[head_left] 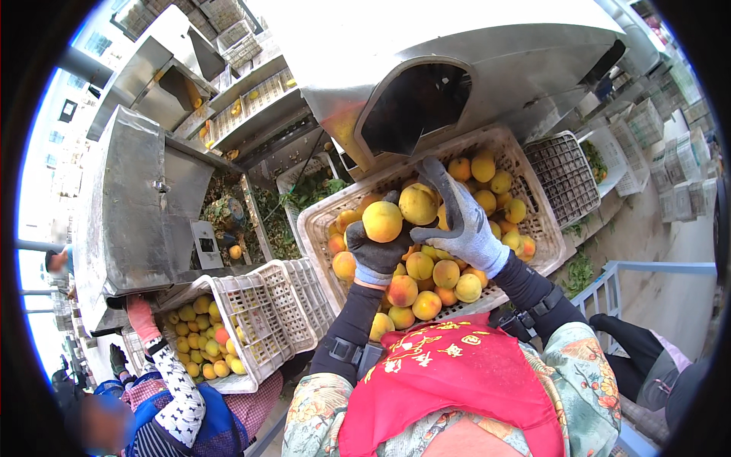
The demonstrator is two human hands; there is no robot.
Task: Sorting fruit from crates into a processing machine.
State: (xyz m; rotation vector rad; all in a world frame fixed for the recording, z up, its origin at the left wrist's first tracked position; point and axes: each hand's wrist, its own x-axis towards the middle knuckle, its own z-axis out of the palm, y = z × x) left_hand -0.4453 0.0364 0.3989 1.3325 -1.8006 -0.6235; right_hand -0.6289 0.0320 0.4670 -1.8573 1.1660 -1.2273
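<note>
- Left hand (371, 253): dark-palmed glove, fingers curled and grasping a yellow-orange fruit (382, 222) from below and behind; held above the crate.
- Right hand (466, 227): grey and pale blue glove, fingers spread around a second yellow fruit (419, 203), thumb on its near side, fingers on its far side. How firm the grip is, cannot tell.
- The two held fruits sit side by side, close together; whether they touch, cannot tell.
- Beneath both hands: pale plastic crate (314, 232), with many loose fruits (445, 273), yellow to orange-red, on its bottom.
- Beyond the crate: large metal machine (525, 72) with a dark arched opening (417, 107) facing the person.
- Right of the crate, just beside it: slatted crate (563, 177).
- Left: tilted white crate (257, 316) holding more fruits (199, 335); a co-worker's hand (142, 316) in a pinkish glove is near its far-left edge. State of those fingers: cannot tell.
- Farther left: grey metal housing (118, 221).
- Person wears a red apron (457, 385).
</note>
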